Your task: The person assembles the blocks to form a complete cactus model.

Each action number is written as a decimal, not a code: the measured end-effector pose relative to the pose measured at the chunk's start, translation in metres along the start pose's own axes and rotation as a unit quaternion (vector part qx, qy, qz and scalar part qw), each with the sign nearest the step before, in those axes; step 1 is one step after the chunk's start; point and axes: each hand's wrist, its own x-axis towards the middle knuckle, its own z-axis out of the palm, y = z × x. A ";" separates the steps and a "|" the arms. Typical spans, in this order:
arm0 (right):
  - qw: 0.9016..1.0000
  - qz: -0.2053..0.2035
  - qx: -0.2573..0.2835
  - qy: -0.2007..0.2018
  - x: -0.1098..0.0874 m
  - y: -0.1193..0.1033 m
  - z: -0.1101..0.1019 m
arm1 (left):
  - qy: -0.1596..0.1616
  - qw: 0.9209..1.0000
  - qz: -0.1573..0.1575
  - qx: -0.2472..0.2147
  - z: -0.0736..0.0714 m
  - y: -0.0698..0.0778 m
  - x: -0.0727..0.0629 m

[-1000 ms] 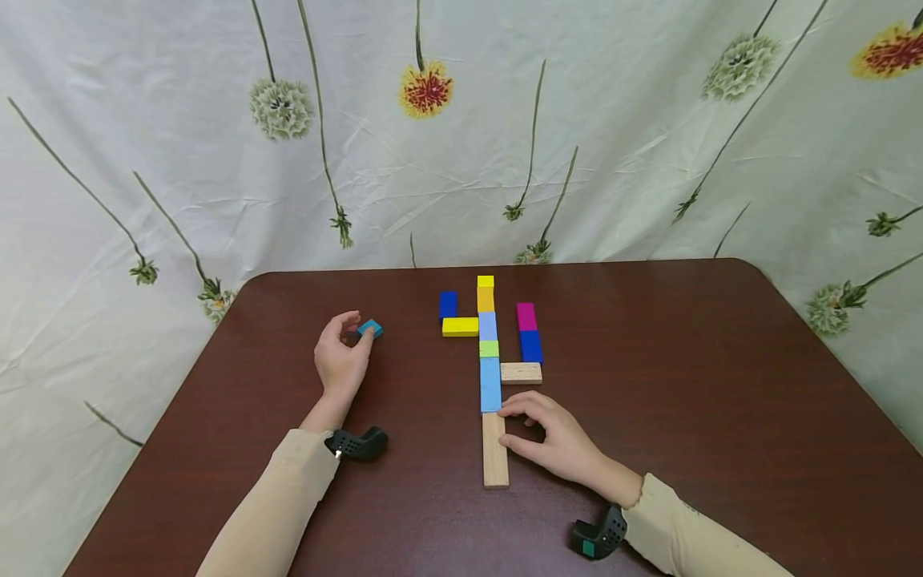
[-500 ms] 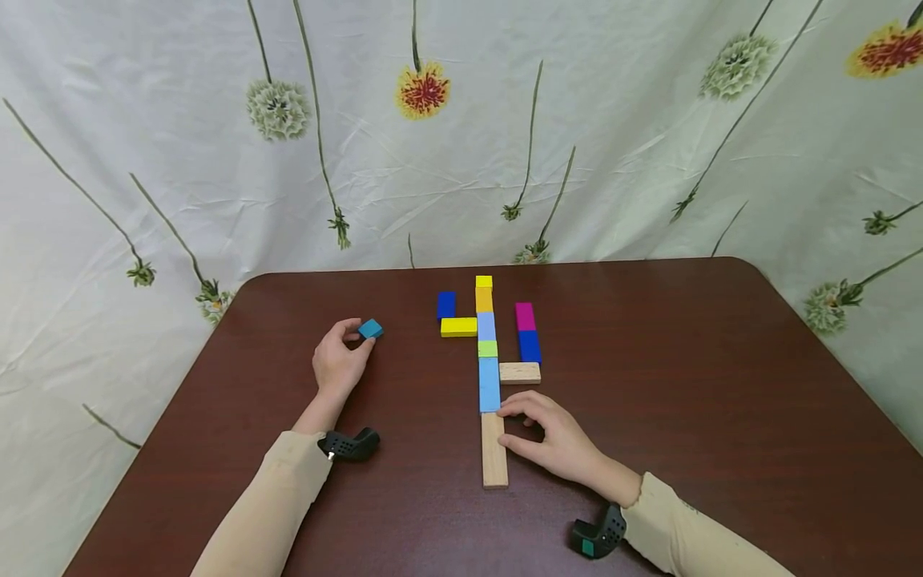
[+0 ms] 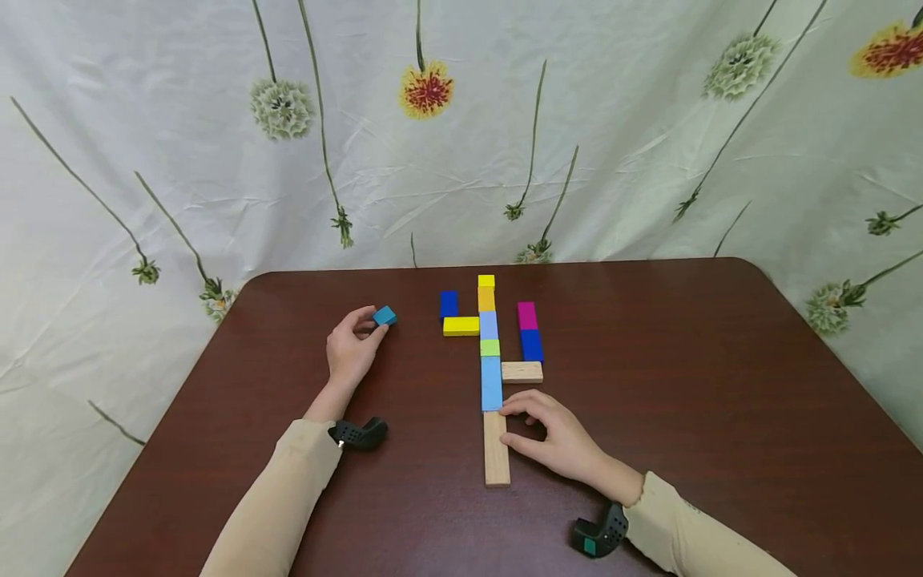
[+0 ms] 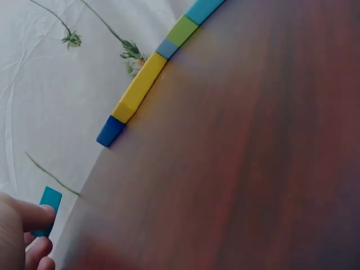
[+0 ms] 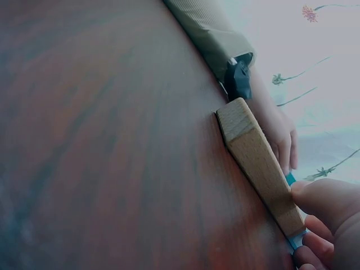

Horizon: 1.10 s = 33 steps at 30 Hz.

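Observation:
My left hand (image 3: 351, 350), left of the block row in the head view, pinches a small teal block (image 3: 385, 316) between thumb and fingers. The left wrist view also shows this block (image 4: 50, 209), partly covered by a finger. At the near end of the row, a long plain wooden block (image 3: 496, 453) lies flat, end to end with a light blue block (image 3: 491, 383). My right hand (image 3: 554, 437) rests beside them, fingers relaxed. Its thumb (image 5: 306, 195) touches the wooden block's side, and its fingertips reach the joint with the light blue block.
Beyond the light blue block, the row continues with green (image 3: 489, 348), periwinkle (image 3: 488, 325), orange and yellow blocks. A yellow block (image 3: 461, 326) and dark blue block (image 3: 449, 304) branch left. A short wooden block (image 3: 522, 372), blue and magenta block (image 3: 527, 315) branch right. Floral cloth hangs behind the table (image 3: 685, 385).
My left hand has shifted a little right and farther from me, carrying the teal block toward the row. My right hand and the laid blocks have stayed in place.

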 end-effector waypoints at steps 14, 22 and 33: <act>1.000 0.003 -0.003 0.000 0.000 0.000 0.000 | 0.001 0.999 0.024 -0.044 0.034 0.011 0.021; 1.000 0.006 -0.003 -0.003 0.000 0.000 -0.001 | -0.003 0.998 0.011 -0.057 0.049 0.017 0.029; 1.000 0.002 -0.004 -0.003 0.001 0.000 -0.001 | -0.001 0.999 0.008 -0.047 0.066 0.017 0.042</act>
